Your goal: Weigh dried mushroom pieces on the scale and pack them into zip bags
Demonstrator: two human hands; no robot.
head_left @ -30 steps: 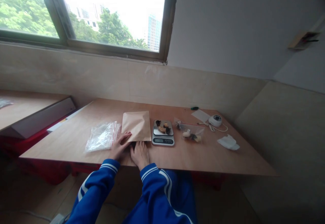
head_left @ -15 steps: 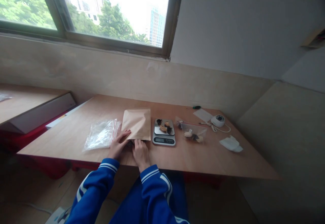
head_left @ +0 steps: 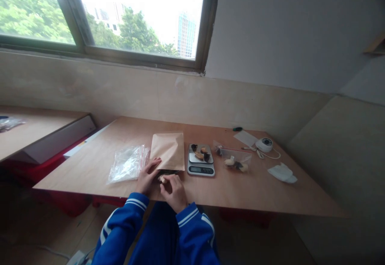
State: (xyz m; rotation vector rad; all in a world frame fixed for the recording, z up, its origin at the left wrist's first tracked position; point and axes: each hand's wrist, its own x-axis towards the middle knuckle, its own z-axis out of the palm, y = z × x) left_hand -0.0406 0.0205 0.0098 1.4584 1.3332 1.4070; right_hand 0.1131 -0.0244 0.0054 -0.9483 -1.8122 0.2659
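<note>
A brown paper bag (head_left: 168,150) lies flat near the middle of the table. My left hand (head_left: 147,176) rests on its lower left corner, fingers spread. Just below the bag's lower edge, my right hand (head_left: 175,193) pinches a small pale piece (head_left: 163,179) between thumb and fingers. Something dark shows under the bag's edge, too small to make out. To the right, a digital scale (head_left: 201,170) carries several pale and dark pieces (head_left: 199,155). A stack of clear plastic bags (head_left: 126,164) lies left of the paper bag.
Right of the scale is a clear zip bag (head_left: 238,161) with pale and dark pieces. Farther right are a white round device (head_left: 264,144) with a cable, a crumpled white sheet (head_left: 282,172) and a green-handled tool (head_left: 237,129). Another table (head_left: 45,124) stands at the left.
My right hand has drawn back from the bag's lower edge, and a pale piece now shows in its fingers. The view has shifted slightly, moving the table's items right and down.
</note>
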